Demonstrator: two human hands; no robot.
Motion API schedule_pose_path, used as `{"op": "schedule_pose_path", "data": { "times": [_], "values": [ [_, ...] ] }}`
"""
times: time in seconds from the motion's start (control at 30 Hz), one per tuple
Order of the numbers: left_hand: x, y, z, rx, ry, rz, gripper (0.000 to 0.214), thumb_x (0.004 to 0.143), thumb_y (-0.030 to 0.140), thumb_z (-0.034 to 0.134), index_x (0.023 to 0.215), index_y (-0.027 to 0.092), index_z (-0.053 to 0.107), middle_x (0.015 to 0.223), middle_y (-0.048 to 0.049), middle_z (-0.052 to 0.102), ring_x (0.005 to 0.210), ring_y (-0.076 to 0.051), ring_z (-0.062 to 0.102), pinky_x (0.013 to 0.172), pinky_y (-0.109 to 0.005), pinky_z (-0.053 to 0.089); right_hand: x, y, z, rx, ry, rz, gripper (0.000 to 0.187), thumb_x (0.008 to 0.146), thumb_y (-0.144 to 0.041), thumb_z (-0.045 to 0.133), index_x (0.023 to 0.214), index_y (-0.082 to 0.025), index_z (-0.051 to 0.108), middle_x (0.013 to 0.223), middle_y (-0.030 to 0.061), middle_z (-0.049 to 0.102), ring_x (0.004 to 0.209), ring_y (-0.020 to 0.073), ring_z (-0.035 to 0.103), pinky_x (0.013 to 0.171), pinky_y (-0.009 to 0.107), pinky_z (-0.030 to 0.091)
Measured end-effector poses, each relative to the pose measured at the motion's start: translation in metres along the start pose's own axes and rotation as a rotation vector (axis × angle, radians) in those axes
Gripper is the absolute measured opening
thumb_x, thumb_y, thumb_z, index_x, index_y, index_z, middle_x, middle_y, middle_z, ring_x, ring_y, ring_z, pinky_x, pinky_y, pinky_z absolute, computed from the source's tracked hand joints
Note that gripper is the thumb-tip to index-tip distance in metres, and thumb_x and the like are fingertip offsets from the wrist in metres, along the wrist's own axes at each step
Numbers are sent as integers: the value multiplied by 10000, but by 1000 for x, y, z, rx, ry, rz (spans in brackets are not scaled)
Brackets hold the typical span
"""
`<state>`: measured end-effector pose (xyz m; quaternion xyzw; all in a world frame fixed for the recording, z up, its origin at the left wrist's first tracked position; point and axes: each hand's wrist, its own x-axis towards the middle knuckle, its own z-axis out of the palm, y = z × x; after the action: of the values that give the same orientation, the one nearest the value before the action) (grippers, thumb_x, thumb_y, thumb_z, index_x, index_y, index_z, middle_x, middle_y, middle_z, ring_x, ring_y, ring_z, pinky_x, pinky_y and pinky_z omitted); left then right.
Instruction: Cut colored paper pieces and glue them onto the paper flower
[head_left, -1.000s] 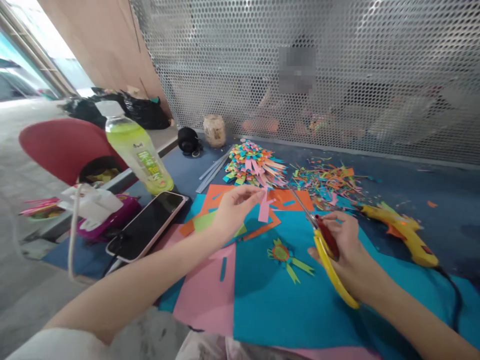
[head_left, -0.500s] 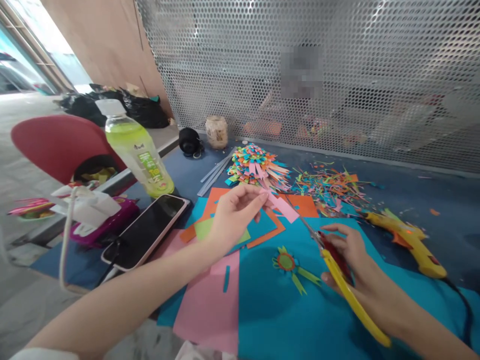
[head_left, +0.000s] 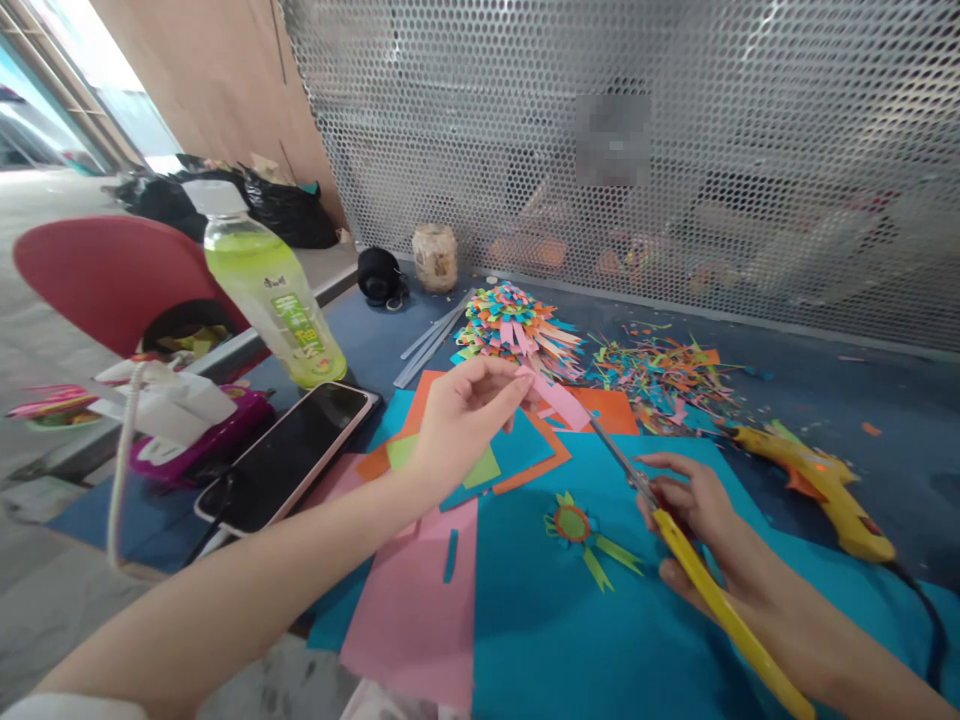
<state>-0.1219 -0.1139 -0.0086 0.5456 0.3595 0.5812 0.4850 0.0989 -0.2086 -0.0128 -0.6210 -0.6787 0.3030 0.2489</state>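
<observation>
My left hand pinches a pink paper strip and holds it above the coloured sheets. My right hand grips yellow-handled scissors, whose blade tips touch the free end of the strip. Below the strip lie a blue sheet, a pink sheet and orange paper. A small green and orange paper flower rests on the blue sheet between my hands.
A layered paper flower and a pile of scraps lie further back. A yellow glue gun is at the right; a phone, a green drink bottle and a red chair at the left. Behind the perforated metal screen sits another person.
The pink strip swung from hanging down to pointing right. My right hand brought the scissors lower and their blades up to the strip's end.
</observation>
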Motion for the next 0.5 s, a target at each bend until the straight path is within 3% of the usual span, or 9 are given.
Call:
{"op": "schedule_pose_path", "data": {
  "times": [0.17, 0.33, 0.5],
  "values": [
    [-3, -1, 2, -3, -46, -30, 117, 770, 273, 628, 781, 157, 613, 662, -30, 668, 610, -128, 633, 468, -216, 458, -1, -1, -3, 136, -61, 90, 669, 728, -531, 563, 1283, -253, 315, 1226, 141, 518, 1152, 317, 481, 876, 442, 466],
    [-5, -2, 4, -4, -62, -22, 118, 767, 273, 629, 783, 158, 608, 661, -30, 664, 606, -126, 628, 461, -217, 462, 1, 2, -6, 143, -180, 86, 666, 756, -500, 558, 1302, -264, 260, 1273, 126, 497, 1167, 280, 488, 836, 365, 512],
    [-5, -3, 4, 1, -76, -35, 122, 768, 271, 625, 792, 155, 597, 670, -32, 660, 609, -125, 623, 461, -215, 458, -1, -5, 0, 220, -78, 135, 665, 713, -512, 570, 1274, -262, 316, 1216, 102, 545, 1091, 275, 542, 750, 327, 541]
  ]
}}
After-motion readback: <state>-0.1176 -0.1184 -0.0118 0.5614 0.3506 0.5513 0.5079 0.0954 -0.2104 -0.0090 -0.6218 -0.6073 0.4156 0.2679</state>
